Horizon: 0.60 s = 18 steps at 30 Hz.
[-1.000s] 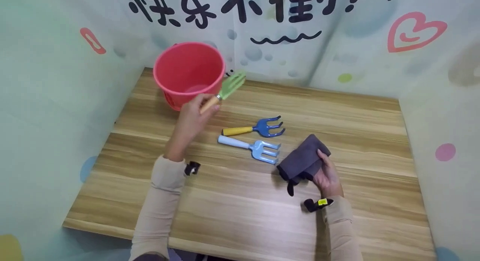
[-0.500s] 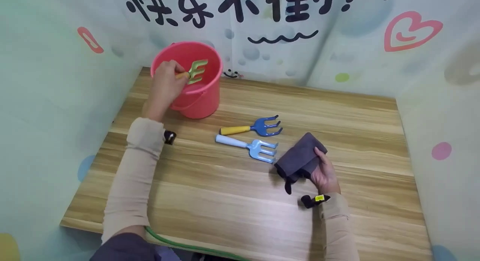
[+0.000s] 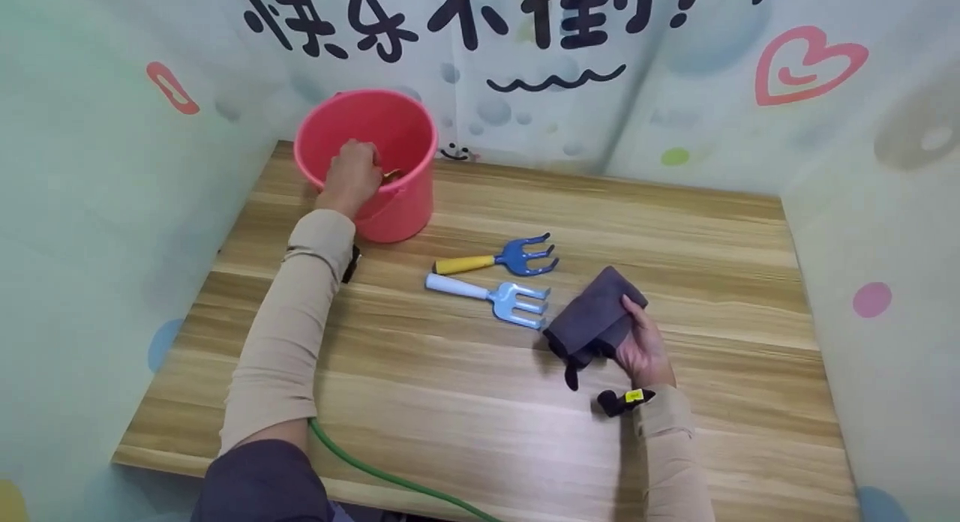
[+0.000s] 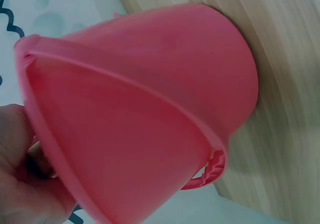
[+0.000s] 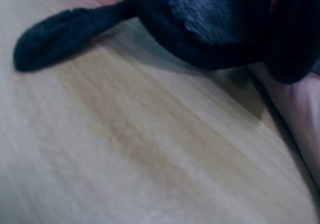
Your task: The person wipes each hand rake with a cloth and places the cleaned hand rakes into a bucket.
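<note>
My left hand [image 3: 352, 175] reaches into the mouth of the red bucket [image 3: 401, 214], fingers curled round the handle of the green fork [image 3: 391, 177]; only a small part of the fork shows. In the left wrist view, thumb and fingers [image 4: 30, 184] pinch it behind the bucket wall [image 4: 150, 73]. My right hand [image 3: 645, 351] holds a folded dark grey cloth item [image 3: 596, 312] just above the table. Its black edge and a hanging loop [image 5: 65, 38] fill the top of the right wrist view.
Left of the cloth item lie a blue fork with yellow handle [image 3: 517, 258] and a light blue fork [image 3: 514, 303], tines to the right. A green cord [image 3: 390, 477] crosses the table's front edge. A printed backdrop [image 3: 675, 102] stands behind and at both sides.
My left hand has moved left to the bucket and lowered into it with the green fork. The green cord has come into view. My right hand keeps its hold on the cloth item.
</note>
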Available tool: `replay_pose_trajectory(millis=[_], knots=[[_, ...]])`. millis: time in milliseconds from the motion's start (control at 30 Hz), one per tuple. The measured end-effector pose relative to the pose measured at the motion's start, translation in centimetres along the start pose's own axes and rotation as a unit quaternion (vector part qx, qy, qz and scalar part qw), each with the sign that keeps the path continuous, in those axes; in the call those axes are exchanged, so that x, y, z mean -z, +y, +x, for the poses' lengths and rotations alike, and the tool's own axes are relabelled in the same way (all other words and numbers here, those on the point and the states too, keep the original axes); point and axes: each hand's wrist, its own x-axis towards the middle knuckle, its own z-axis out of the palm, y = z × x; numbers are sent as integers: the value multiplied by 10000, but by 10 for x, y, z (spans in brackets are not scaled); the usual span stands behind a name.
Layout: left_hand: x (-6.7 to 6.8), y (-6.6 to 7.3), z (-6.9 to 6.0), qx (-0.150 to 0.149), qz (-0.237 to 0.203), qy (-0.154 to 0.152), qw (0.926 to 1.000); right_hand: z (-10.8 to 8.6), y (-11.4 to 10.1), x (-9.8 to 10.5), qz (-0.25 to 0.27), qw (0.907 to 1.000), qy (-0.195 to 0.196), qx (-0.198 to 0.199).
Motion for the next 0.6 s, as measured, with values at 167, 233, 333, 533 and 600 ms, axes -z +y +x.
replay_pose_trajectory(millis=[167,233,333,533,600], knots=[[-2,4,2,36,-251,-201,9995,0,-1,-1,25,10000,-27,1],[-1,6,2,84,-437,-289,9986,0,-1,-1,-71,10000,-45,35],[2,8,-2,194,-605,-384,9972,0,-1,-1,-228,9997,10,65],[7,23,-22,64,-14,179,9998,-1,0,0,-258,9996,118,87],[3,33,-31,-174,148,560,9982,-1,0,1,-238,9997,71,71]])
